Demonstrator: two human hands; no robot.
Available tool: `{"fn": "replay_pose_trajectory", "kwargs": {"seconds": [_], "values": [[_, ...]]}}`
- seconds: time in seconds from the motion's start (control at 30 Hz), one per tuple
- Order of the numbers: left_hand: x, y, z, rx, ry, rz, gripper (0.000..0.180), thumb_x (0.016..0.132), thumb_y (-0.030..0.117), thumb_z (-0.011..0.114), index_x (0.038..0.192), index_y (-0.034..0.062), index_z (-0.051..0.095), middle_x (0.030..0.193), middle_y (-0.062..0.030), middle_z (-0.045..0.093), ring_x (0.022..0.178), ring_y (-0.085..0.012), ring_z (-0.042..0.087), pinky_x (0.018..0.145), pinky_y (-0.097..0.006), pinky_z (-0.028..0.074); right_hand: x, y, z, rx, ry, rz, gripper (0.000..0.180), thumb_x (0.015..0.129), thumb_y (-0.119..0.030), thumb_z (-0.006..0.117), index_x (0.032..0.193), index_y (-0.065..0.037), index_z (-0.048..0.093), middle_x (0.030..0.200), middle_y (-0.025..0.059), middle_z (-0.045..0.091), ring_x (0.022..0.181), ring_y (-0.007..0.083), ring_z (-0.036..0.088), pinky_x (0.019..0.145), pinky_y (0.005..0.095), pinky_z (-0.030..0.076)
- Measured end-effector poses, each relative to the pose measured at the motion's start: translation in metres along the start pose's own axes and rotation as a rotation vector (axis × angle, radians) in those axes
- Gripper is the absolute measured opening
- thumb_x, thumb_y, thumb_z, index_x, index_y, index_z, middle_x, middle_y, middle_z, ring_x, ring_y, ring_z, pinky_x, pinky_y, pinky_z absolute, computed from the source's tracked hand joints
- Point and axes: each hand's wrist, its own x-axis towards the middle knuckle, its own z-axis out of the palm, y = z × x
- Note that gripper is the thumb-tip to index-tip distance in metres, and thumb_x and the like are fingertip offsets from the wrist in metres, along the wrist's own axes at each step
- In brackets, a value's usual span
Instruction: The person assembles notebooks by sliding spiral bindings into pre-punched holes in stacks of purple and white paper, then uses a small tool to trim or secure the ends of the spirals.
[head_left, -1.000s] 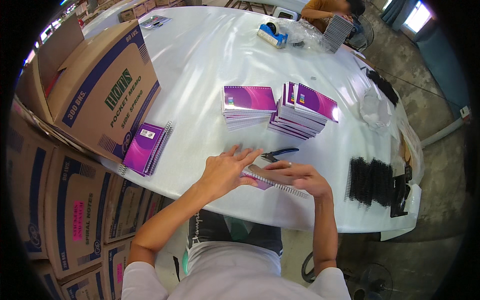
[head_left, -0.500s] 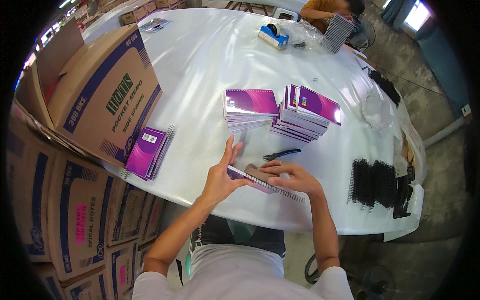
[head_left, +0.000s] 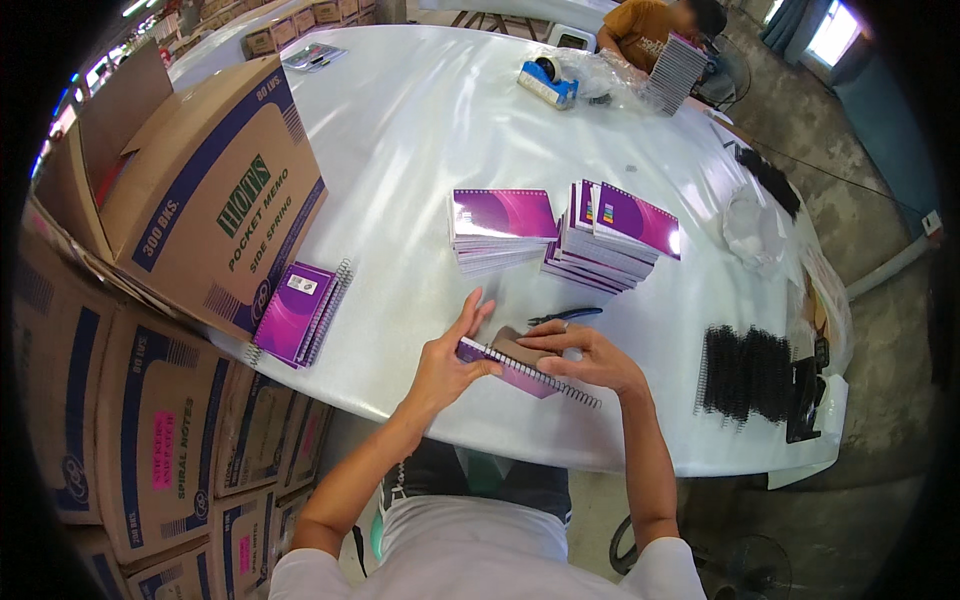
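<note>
My left hand point(head_left: 450, 358) grips a small purple notepad point(head_left: 522, 378) by its left end, the thumb on the near side and the index finger raised. A dark wire coil point(head_left: 580, 397) runs through the holes along its upper edge, and its free end sticks out past the right end. My right hand point(head_left: 585, 357) is closed at the coil, thumb against the wire and fingers over the brown back cover point(head_left: 520, 347). Just beyond lie blue-handled cutting pliers point(head_left: 566, 316). Farther off stand two stacks of purple notepads without coils, a left stack point(head_left: 500, 215) and a right stack point(head_left: 630, 225).
Bound purple notepads point(head_left: 296, 310) lie at the left beside a large open carton point(head_left: 215, 190). Bundles of black coils point(head_left: 745, 370) are at the right. A blue tape dispenser point(head_left: 547, 82) sits farther back, near another person point(head_left: 640, 35) with a stack of pads.
The view has shifted slightly. The coil's free end has moved a little left, and my right fingers have shifted along the coil. My left hand keeps its hold on the notepad.
</note>
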Motion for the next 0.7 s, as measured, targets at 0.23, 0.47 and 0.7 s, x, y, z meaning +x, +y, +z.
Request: {"fn": "replay_pose_trajectory", "kwargs": {"seconds": [0.23,0.47,0.7], "values": [[0.003,-0.007,-0.007,0.076,-0.095,0.010,0.105,0.073,0.013,0.082,0.155,0.0151,0.017,0.145,-0.0221,0.045,0.136,-0.0280,0.044,0.100,-0.032,0.045,0.008,0.007,0.002,0.086,-0.005,-0.101,0.051,0.086,-0.042,0.069,0.123,-0.006,0.067,0.123,0.0143,0.061,0.108,0.0214,0.056,0.089,0.0328,0.044],[0.001,-0.004,-0.010,0.149,-0.144,-0.056,0.100,0.081,0.005,0.074,0.156,0.0144,0.008,0.149,-0.0215,0.040,0.135,-0.0336,0.045,0.107,-0.036,0.040,0.015,0.005,0.006,0.143,-0.043,-0.171,0.045,0.089,-0.036,0.069,0.124,-0.008,0.067,0.122,0.0145,0.061,0.105,0.0212,0.057,0.090,0.0315,0.044],[0.000,-0.006,-0.011,0.119,-0.156,-0.051,0.094,0.086,0.005,0.069,0.156,0.0126,0.005,0.154,-0.0211,0.032,0.137,-0.0349,0.042,0.108,-0.037,0.038,0.011,0.000,0.004,-0.051,0.029,-0.057,0.043,0.086,-0.030,0.072,0.122,-0.008,0.068,0.127,0.0157,0.059,0.112,0.0240,0.057,0.094,0.0319,0.044]]}}
